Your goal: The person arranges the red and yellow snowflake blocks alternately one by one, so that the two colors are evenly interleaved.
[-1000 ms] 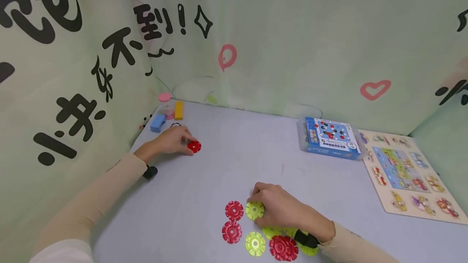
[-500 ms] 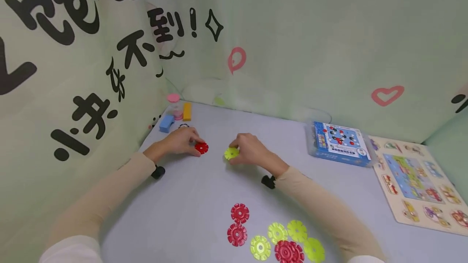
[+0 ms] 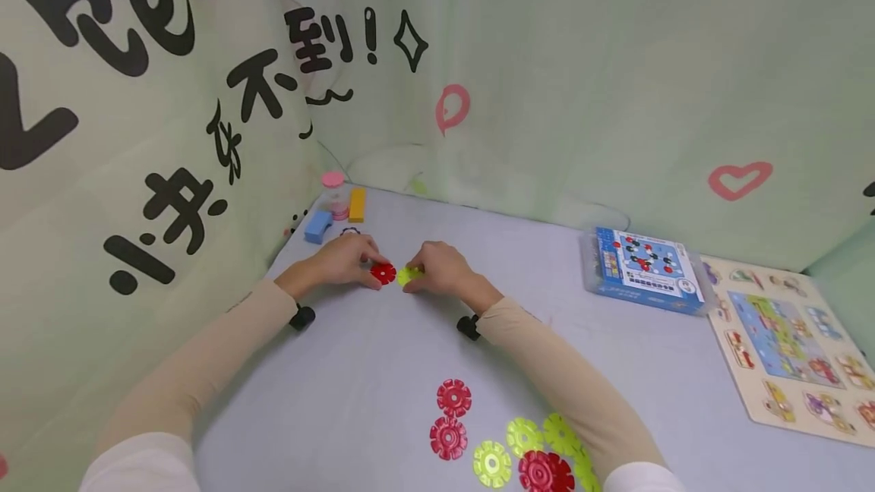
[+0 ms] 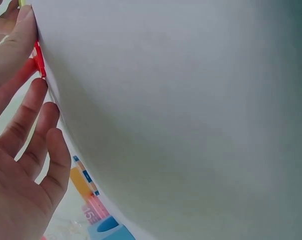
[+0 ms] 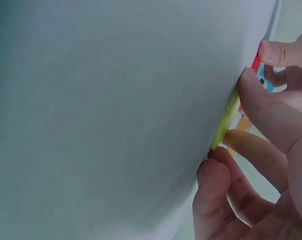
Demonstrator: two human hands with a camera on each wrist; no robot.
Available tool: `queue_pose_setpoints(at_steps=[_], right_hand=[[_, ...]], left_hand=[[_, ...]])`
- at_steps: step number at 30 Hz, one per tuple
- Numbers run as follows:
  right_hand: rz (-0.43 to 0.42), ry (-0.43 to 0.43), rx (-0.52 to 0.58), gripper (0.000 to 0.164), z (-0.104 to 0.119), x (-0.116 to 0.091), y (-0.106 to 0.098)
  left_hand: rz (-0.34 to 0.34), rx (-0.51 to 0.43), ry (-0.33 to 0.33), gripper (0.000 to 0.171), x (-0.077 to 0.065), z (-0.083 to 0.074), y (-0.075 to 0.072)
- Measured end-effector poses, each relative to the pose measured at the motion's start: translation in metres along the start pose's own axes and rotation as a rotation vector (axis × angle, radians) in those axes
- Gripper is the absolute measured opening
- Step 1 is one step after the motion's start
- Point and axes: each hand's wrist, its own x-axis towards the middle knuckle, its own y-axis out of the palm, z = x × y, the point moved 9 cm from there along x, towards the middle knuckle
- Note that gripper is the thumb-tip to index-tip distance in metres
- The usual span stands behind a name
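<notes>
Toward the back left of the table, my left hand (image 3: 344,259) pinches a red notched disc (image 3: 383,273) between thumb and fingers. Facing it, my right hand (image 3: 440,270) pinches a yellow-green notched disc (image 3: 406,275) by its right side. The two discs are nearly edge to edge in the head view. Seen edge-on in the right wrist view, the yellow-green disc (image 5: 226,120) sits low at the table surface, with thumb and forefinger at its ends. In the left wrist view the red disc (image 4: 39,60) shows partly behind the thumb.
Several red discs (image 3: 448,438) and yellow-green discs (image 3: 492,465) lie at the front. Behind my left hand are a blue block (image 3: 317,227), a yellow block (image 3: 357,205) and a pink-lidded jar (image 3: 334,195). A boxed set (image 3: 645,270) and a wooden puzzle board (image 3: 786,348) lie right.
My right hand has picked up a yellow-green disc from the front group and carried it back and left, up beside the red one. My left hand stays by the back-left corner, holding the red disc.
</notes>
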Motion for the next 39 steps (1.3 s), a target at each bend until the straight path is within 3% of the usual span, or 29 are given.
queue_pose_setpoints(at_steps=[8,13,16,21,25,28,33,39], right_hand=[[-0.002,0.015,-0.019,0.045,-0.001,-0.003,-0.001],[-0.009,0.029,0.042,0.051,-0.006,-0.015,-0.006],[-0.002,0.018,0.087,0.049,-0.011,-0.034,-0.009],[0.056,-0.086,0.104,0.043,-0.01,-0.09,-0.008],[0.1,-0.187,0.131,0.041,-0.001,-0.139,-0.001],[0.124,-0.202,0.142,0.044,0.004,-0.166,0.009],[0.116,-0.212,0.053,0.047,0.017,-0.187,0.02],[0.109,-0.226,-0.097,0.044,0.03,-0.19,0.022]], left_hand=[[-0.004,0.002,-0.011,0.052,0.001,0.0,0.0],[-0.007,0.018,-0.008,0.054,0.001,-0.004,0.0],[0.0,0.049,-0.009,0.057,0.0,-0.008,0.0],[0.001,0.128,0.075,0.058,0.001,-0.03,0.002],[0.024,0.107,0.104,0.058,0.006,-0.043,0.009],[0.04,0.087,0.088,0.058,0.01,-0.043,0.012],[0.048,0.089,0.07,0.054,0.013,-0.042,0.014],[0.057,0.084,0.068,0.053,0.015,-0.042,0.016]])
